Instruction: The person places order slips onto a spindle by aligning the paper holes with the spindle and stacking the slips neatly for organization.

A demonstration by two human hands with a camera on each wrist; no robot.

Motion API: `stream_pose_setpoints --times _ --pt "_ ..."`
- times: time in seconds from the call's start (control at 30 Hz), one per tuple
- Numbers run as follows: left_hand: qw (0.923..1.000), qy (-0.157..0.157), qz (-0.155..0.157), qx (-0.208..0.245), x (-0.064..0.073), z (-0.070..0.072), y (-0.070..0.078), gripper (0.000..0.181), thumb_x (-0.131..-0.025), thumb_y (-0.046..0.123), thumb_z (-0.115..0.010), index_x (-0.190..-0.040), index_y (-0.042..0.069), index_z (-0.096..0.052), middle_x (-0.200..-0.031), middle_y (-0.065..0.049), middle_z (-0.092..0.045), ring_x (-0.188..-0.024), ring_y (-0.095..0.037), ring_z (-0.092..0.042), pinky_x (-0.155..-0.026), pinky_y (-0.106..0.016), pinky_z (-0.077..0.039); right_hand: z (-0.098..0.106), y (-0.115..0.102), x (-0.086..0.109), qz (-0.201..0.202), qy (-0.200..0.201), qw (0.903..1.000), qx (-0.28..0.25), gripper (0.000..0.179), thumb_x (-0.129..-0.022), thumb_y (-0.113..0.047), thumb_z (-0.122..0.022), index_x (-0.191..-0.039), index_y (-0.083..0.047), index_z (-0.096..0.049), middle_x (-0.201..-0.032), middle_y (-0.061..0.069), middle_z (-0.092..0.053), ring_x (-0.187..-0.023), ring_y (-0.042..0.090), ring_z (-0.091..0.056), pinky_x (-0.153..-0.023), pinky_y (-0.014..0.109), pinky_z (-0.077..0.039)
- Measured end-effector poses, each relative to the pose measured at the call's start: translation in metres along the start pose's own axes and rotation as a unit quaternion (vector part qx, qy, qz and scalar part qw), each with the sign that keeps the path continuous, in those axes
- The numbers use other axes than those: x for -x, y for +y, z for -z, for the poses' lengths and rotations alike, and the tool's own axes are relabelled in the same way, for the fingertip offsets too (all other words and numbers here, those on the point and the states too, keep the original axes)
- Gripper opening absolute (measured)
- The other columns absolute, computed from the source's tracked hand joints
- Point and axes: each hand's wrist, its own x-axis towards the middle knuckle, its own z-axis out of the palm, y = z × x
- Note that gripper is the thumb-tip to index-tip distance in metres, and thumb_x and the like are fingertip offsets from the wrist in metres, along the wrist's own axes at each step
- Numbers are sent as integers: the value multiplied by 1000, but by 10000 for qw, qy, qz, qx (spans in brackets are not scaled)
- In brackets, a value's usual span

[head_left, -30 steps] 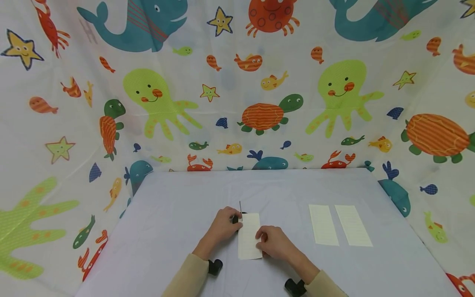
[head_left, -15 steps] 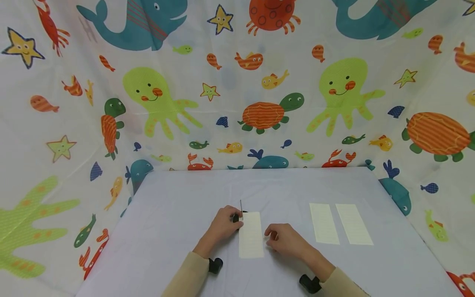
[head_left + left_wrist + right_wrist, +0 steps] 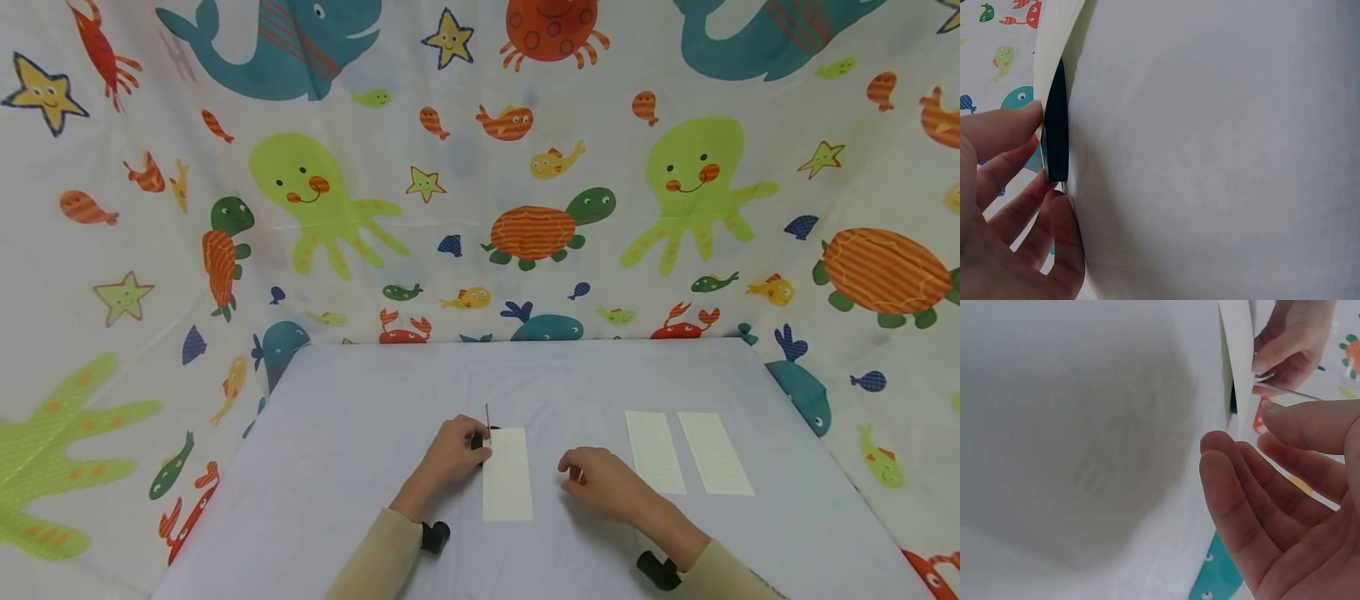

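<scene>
My left hand [image 3: 450,452] is at the top left corner of a pale yellow lined paper slip [image 3: 507,483]. In the left wrist view its thumb lies on the paper, and its fingers reach round the wide end of a dark wedge-shaped binder clip [image 3: 1057,140] under the slip. Thin metal wire shows at the clip's end; much of the clip is hidden by paper and hand. To the right of the slip hovers my right hand [image 3: 607,481], fingers loosely bent and holding nothing. The right wrist view shows its fingertips [image 3: 1216,464] apart from the paper edge.
Two more lined paper slips, one [image 3: 655,454] beside the other [image 3: 715,454], lie to the right on the white tablecloth [image 3: 360,392]. Behind the table hangs a curtain [image 3: 450,208] printed with sea animals. Each wrist carries a small black camera [image 3: 435,537].
My right hand has let go of the slip's right edge and moved away to the right. The left hand stays at the slip's top left corner.
</scene>
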Motion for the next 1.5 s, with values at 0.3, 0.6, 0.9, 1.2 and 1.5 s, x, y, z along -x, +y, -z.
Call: stream_pose_setpoints --times 0.3,0.6,0.9,1.2,1.5 --pt "10000 6 45 -29 0 -2 0 14 -87 14 -77 -100 12 -72 -120 -11 -65 -109 -29 -58 -95 -50 -49 14 7 9 70 266 9949 974 13 -89 -15 -76 -100 -10 -71 -91 -7 -64 -82 13 -62 -70 34 -53" --pt "9999 56 -52 -130 2 -2 -1 14 -86 14 -78 -99 12 -72 -117 -10 -66 -104 -27 -58 -92 -48 -49 22 26 15 67 434 9872 1535 27 -90 -21 -77 -112 -7 -72 -109 3 -68 -104 26 -64 -89 45 -53" --pt "9999 8 78 -77 3 -3 -1 14 -87 15 -78 -99 13 -72 -118 -9 -64 -102 -24 -54 -89 -46 -48 34 49 22 257 643 9801 1860 37 -88 -24 -79 -119 -6 -70 -116 8 -67 -109 29 -62 -92 46 -52" --pt "10000 18 69 -61 3 -5 -1 14 -87 14 -78 -99 13 -72 -119 -9 -65 -104 -25 -55 -90 -47 -48 45 76 25 -491 116 9802 1914 49 -90 -32 -77 -129 -4 -66 -131 17 -61 -124 39 -54 -103 57 -45" --pt "9999 32 113 1 2 -3 1 15 -87 14 -78 -100 13 -71 -120 -9 -64 -106 -27 -55 -93 -49 -48 62 102 31 -765 -84 9771 1982 56 -90 -36 -76 -134 -3 -62 -137 23 -56 -128 49 -49 -103 64 -41"
